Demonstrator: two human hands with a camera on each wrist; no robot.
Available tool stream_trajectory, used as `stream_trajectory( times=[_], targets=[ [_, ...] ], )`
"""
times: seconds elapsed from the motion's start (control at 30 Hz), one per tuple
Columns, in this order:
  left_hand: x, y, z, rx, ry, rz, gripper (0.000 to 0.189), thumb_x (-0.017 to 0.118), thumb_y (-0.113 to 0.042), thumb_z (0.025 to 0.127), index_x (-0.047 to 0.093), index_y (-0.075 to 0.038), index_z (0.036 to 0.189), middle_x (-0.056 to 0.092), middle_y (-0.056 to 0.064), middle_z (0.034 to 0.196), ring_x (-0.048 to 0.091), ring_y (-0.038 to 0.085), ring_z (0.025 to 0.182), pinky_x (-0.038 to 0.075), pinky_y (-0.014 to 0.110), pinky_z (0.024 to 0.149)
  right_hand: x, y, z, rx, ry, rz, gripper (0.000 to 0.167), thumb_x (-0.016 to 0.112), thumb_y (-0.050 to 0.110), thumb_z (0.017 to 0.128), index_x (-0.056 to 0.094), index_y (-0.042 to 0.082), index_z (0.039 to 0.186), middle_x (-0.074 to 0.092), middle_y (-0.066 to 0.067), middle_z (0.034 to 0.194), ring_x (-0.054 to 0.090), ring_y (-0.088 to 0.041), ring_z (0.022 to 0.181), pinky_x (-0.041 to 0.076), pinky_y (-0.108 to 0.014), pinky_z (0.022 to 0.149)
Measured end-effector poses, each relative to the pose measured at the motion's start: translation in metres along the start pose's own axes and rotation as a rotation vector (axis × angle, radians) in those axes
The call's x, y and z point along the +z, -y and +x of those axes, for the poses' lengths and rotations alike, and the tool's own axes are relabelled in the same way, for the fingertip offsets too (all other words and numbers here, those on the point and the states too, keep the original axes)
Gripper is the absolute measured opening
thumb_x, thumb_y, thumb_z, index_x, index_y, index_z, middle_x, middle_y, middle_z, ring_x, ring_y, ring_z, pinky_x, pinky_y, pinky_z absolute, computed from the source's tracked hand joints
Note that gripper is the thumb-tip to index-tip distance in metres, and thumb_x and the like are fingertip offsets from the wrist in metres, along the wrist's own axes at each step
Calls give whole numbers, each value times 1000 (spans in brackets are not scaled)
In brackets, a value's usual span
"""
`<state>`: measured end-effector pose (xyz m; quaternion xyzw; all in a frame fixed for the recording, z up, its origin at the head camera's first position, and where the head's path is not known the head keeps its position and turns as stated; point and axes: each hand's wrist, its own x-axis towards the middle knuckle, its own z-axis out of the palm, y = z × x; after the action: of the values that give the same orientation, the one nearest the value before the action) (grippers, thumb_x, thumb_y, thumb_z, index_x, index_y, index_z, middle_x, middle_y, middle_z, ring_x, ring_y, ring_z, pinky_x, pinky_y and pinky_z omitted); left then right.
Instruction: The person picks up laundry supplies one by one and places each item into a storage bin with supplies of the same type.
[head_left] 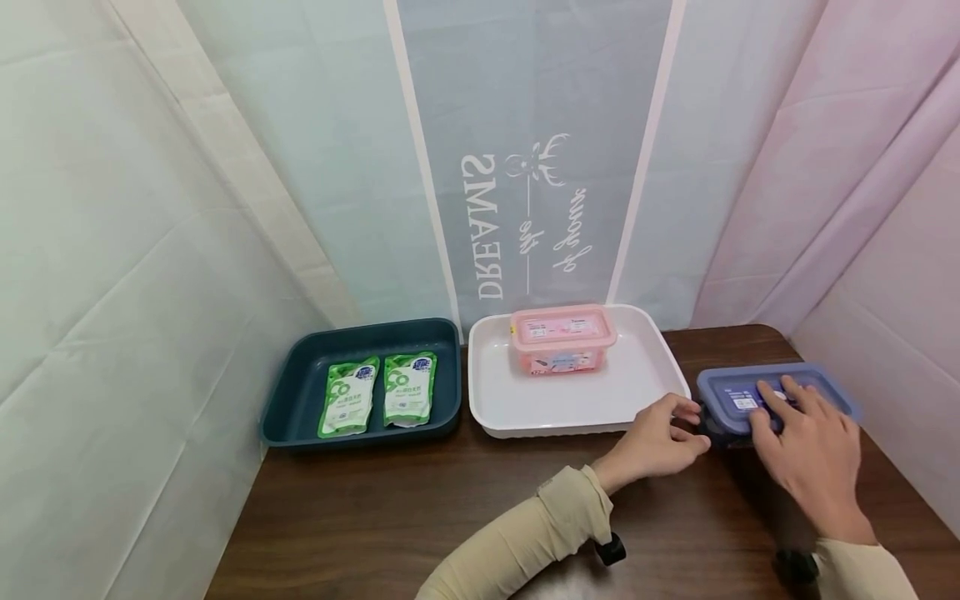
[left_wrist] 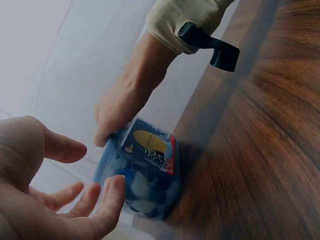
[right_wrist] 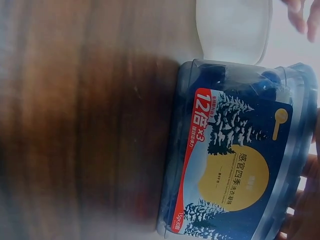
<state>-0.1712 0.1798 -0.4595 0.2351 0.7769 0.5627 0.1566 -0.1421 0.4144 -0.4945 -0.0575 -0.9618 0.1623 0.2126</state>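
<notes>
A box of laundry pods [head_left: 733,400] with a blue lid stands on the table at the right. My right hand [head_left: 813,450] rests on that lid with spread fingers. In the right wrist view, the box's dark blue label [right_wrist: 235,165] shows snowy trees and a gold circle. Beside the box's left end is my left hand [head_left: 656,442], its fingers loosely bent and nothing held. The left wrist view has this hand [left_wrist: 60,185] apart from the box [left_wrist: 145,170], with a gap between thumb and fingers.
A white tray [head_left: 517,408] holds a pink-lidded box [head_left: 564,337] near its back edge. To its left, a dark teal tray [head_left: 300,421] carries two green and white pouches [head_left: 349,398]. Fabric walls [head_left: 540,100] stand behind and at both sides of the wooden table [head_left: 360,517].
</notes>
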Motion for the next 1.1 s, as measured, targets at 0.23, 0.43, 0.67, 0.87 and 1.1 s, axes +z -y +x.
stream_trajectory(
  times=[0.23, 0.43, 0.67, 0.87, 1.1],
  targets=[
    [16, -5, 0, -97, -24, 6, 39, 76, -16, 96, 62, -12, 132, 71, -10, 112, 67, -7, 85, 53, 11, 71, -4, 4, -14, 1, -23, -13, 53, 51, 31, 106, 60, -1, 148, 47, -32, 158, 34, -57, 151, 26, -79, 109],
    [27, -8, 1, -179, -61, -105, 38, 78, -19, 96, 61, -13, 130, 69, -12, 107, 70, -5, 81, 54, 16, 67, -6, 7, -23, -12, -51, -7, 51, 52, 30, 105, 64, -1, 144, 50, -32, 156, 38, -58, 147, 28, -80, 106],
    [32, -6, -1, -218, -128, -192, 38, 78, -15, 97, 59, -11, 129, 64, -9, 102, 71, 4, 66, 56, 19, 62, -6, 14, -33, -22, -104, 15, 48, 54, 28, 102, 68, -1, 139, 54, -30, 154, 42, -56, 145, 30, -78, 103],
    [37, 0, -8, -205, -163, -204, 38, 78, -15, 96, 53, -13, 125, 57, -13, 98, 67, 2, 58, 54, 18, 58, -8, 22, -48, -20, -121, 13, 47, 59, 26, 99, 70, 0, 135, 55, -30, 152, 45, -59, 139, 31, -79, 100],
    [37, 9, -16, -188, -179, -237, 41, 82, -17, 94, 51, -20, 121, 53, -15, 96, 64, -2, 56, 54, 19, 55, -10, 32, -61, -22, -157, 14, 46, 62, 26, 96, 73, 1, 132, 58, -30, 149, 48, -60, 130, 33, -77, 93]
  ],
)
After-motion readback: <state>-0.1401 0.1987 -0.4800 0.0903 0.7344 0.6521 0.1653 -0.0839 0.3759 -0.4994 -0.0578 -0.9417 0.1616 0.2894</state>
